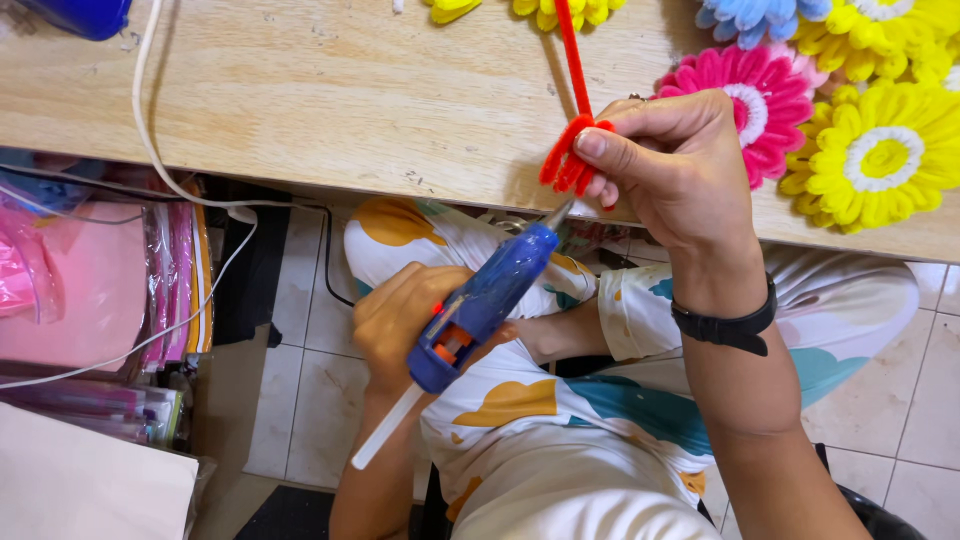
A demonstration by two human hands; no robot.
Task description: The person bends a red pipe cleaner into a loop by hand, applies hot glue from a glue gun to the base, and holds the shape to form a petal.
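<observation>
Red pipe-cleaner bundle [568, 160] is pinched tight by right hand [680, 165] over the tabletop's [330, 100] near edge; blue glue gun [480, 305] is gripped by left hand [400, 315]. Nozzle is best kept just under the looped end, clear of fingertips.

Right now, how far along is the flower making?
Done: several finished fuzzy flowers lie on the wooden table, among them a pink flower and a yellow flower. In hand: the right hand pinches a looped red pipe cleaner, and the left hand holds a blue glue gun with its nozzle just under the loops. Left: this red piece has no flower shape yet.
</observation>
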